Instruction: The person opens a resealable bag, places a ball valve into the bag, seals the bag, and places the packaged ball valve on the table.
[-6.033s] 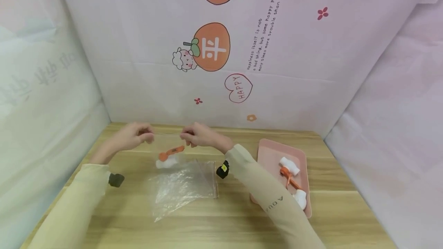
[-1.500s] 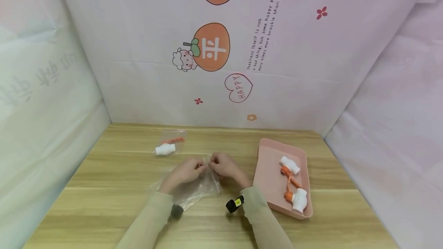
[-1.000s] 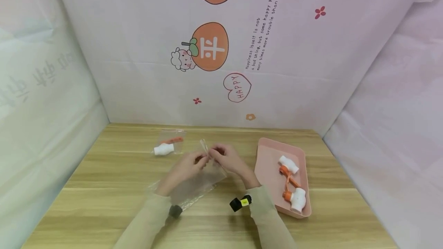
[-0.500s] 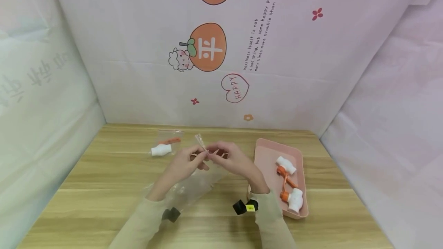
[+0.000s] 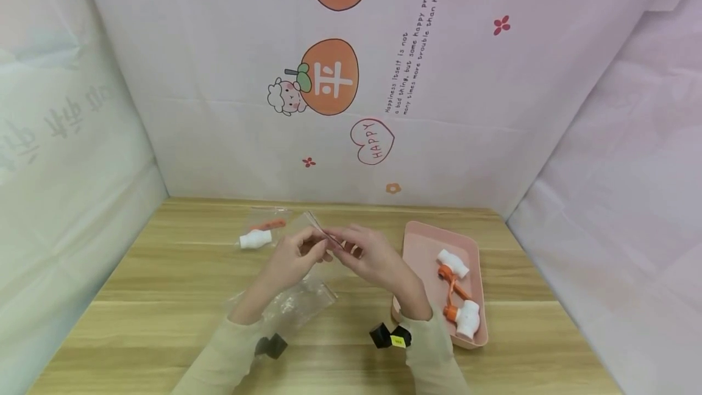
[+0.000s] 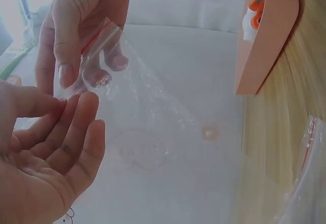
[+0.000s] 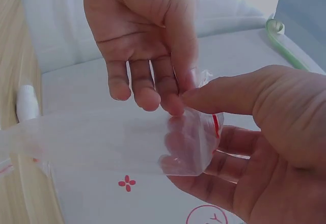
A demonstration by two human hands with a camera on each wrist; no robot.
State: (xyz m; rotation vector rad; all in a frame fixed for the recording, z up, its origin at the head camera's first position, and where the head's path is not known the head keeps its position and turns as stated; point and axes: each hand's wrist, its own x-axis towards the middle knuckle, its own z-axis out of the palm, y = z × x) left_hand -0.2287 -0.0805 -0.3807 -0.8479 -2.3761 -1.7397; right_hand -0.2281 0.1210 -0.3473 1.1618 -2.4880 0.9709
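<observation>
The left hand [image 5: 287, 261] pinches the mouth of a clear zip bag [image 7: 107, 137] between thumb and index finger, its other three fingers loosely bent and parted from one another, palm turned up in the left wrist view. The right hand [image 5: 375, 261] grips the same bag beside it, thumb on one face of the film and several fingers behind it, showing through the plastic in the right wrist view. The thumbs of the two hands nearly meet at the bag's edge, where a red seal strip [image 7: 216, 126] runs; whether the mouth is parted I cannot tell. The bag is raised off the table, its film slack between and beyond the hands. Just below the hands, toward the body and beside the left wrist, clear plastic [image 5: 298, 303] lies crumpled on the wooden table [image 5: 515, 346], partly covered by the left forearm. Beyond the left hand and a little to its left, a small clear bag [image 5: 271, 212] lies flat, with a white fitting [image 5: 255, 239] and an orange handle [image 5: 269, 224] inside. Right of the right hand, close by its wrist, a pink tray [image 5: 419, 252] carries two white fittings [image 5: 468, 319] with orange handles [image 5: 462, 289] crossing between them.
</observation>
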